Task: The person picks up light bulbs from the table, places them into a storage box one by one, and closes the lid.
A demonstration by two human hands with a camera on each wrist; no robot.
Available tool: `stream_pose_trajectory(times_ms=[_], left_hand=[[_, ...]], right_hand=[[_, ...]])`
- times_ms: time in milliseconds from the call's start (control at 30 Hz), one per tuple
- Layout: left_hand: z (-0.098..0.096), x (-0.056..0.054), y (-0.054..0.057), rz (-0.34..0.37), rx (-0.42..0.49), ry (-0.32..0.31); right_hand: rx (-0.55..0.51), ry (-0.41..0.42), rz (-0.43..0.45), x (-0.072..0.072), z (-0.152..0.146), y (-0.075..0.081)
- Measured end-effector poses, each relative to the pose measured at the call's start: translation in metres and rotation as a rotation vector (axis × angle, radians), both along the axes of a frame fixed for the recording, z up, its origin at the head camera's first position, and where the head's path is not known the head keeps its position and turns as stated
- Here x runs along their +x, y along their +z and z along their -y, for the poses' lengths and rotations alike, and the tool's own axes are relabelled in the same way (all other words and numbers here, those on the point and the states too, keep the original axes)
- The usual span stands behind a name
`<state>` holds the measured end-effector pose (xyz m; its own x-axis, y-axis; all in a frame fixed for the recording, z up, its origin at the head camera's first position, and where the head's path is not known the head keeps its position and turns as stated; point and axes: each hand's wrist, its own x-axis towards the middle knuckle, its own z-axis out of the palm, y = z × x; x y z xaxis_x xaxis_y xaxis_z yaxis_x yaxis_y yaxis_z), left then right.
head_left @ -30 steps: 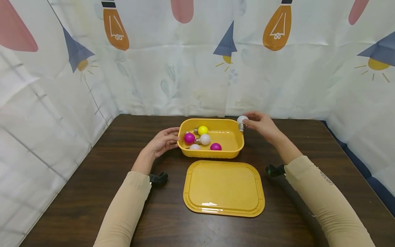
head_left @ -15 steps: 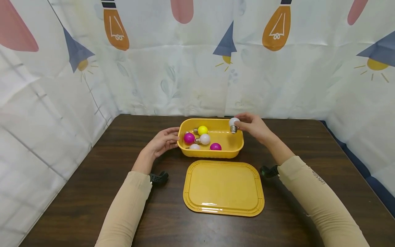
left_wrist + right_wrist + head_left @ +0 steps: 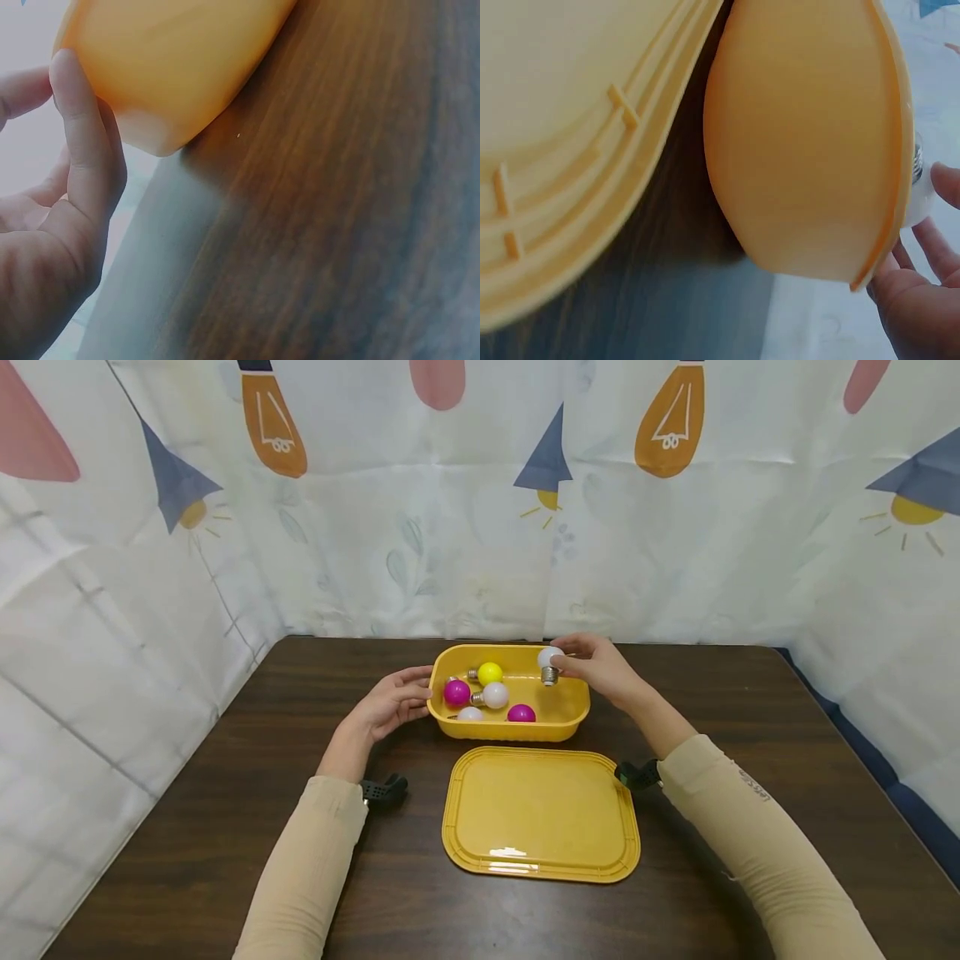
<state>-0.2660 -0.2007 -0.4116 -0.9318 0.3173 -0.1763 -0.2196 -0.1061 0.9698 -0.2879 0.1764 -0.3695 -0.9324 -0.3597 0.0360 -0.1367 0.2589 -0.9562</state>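
Observation:
A yellow plastic box (image 3: 570, 725) stands near the far side of the table, holding several light bulbs. My left hand (image 3: 393, 703) is at its left end, thumb and a finger pinching the rim in the left wrist view. With my right hand (image 3: 600, 670) I hold a white light bulb (image 3: 551, 657) above the box's right part, metal base downward. Inside lie a yellow bulb (image 3: 491, 673), a white bulb (image 3: 495, 695), a magenta bulb (image 3: 457, 692), another magenta bulb (image 3: 521, 714) and a partly hidden white bulb (image 3: 471, 714).
A flat yellow lid (image 3: 540, 814) lies on the dark wooden table (image 3: 225, 827), just in front of the box. A white printed curtain (image 3: 480, 543) hangs behind the table. Each wrist wears a black strap, such as the left strap (image 3: 385, 790).
My right hand has moved left with the white bulb, from the box's right rim to over its inside. The left hand keeps its place at the box. The view has shifted slightly.

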Motion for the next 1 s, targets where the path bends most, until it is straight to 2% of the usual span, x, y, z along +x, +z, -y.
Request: stream_pose_trajectory(times_ms=[133,500,800,1000], left_hand=[[0.001,0.000,0.001,-0.010,0.010,0.007],[0.001,0.001,-0.001,-0.014,0.004,0.006],[0.000,0.000,-0.002,-0.011,0.007,0.007],[-0.002,0.001,-0.001,-0.010,-0.007,0.019]], right_hand=[[-0.003,0.012,-0.004,0.000,0.007,0.003],[-0.020,0.026,0.035,-0.003,0.021,-0.003],[0.015,0.008,0.040,-0.002,0.033,-0.005],[0.083,0.024,-0.003,-0.006,0.037,-0.008]])
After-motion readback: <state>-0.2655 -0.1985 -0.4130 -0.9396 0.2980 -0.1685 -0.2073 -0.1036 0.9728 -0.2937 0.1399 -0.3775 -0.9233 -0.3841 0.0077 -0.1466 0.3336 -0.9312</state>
